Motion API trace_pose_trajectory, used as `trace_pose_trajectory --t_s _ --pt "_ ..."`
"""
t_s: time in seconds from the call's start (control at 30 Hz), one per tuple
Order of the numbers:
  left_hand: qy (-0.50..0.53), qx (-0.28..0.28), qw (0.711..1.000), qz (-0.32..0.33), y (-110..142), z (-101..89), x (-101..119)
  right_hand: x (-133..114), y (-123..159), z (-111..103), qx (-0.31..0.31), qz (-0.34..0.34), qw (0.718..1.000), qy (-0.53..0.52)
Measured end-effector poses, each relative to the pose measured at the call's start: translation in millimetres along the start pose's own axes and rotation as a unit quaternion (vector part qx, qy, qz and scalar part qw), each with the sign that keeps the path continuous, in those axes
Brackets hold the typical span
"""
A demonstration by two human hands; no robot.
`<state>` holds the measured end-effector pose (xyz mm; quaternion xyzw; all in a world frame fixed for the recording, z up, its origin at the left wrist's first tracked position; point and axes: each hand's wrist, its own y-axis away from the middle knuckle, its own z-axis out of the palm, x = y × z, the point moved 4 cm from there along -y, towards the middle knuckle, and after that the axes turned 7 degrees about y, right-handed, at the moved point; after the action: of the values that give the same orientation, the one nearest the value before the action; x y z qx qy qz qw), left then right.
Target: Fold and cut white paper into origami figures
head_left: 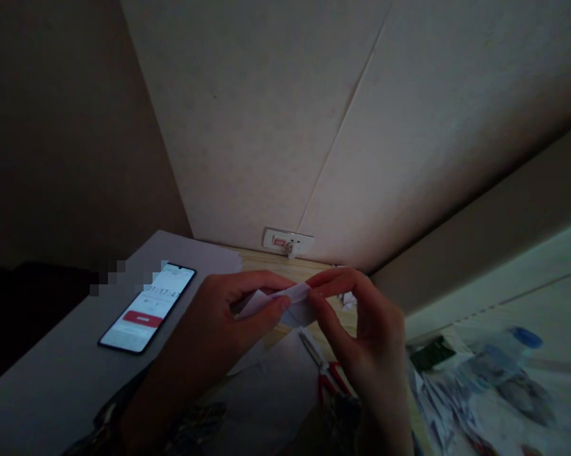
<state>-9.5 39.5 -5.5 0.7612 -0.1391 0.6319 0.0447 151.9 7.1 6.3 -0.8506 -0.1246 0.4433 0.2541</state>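
Note:
A small folded piece of white paper [285,303] is held up above the desk between both hands. My left hand [218,329] pinches its left end between thumb and fingers. My right hand [361,323] pinches the right end with thumb and forefinger. Below the hands lies a white sheet of paper [270,399], and scissors with red handles [326,370] rest on it, partly hidden by my right hand.
A lit phone [147,307] lies on a grey surface [52,380] at the left. A wall socket plate [288,241] sits at the back of the wooden desk [261,259]. At the right are a plastic bottle [504,354], a dark green item [430,353] and paper scraps [437,411].

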Motion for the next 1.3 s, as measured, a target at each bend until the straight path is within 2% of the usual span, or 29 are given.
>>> trace_pose_trajectory --t_s 0.37,0.6,0.93,1.13,1.3 --pt "0.036 -0.027 0.999 -0.032 0 1.5 1 -1 3 -3 0.017 0.033 0.999 -0.016" --pt "-0.004 -0.012 1.0 -0.012 2 3.2 8 -4 3 -3 0.012 0.033 0.999 -0.023" --pt "-0.016 -0.01 1.0 0.009 5 5.9 8 -1 6 -5 0.015 0.067 0.996 -0.056" --pt "-0.001 0.0 1.0 0.011 5 5.0 9 -2 7 -2 0.019 0.069 0.995 -0.076" --pt "0.02 -0.013 1.0 0.013 4 5.0 8 -1 6 -2 0.034 0.077 0.993 -0.086"
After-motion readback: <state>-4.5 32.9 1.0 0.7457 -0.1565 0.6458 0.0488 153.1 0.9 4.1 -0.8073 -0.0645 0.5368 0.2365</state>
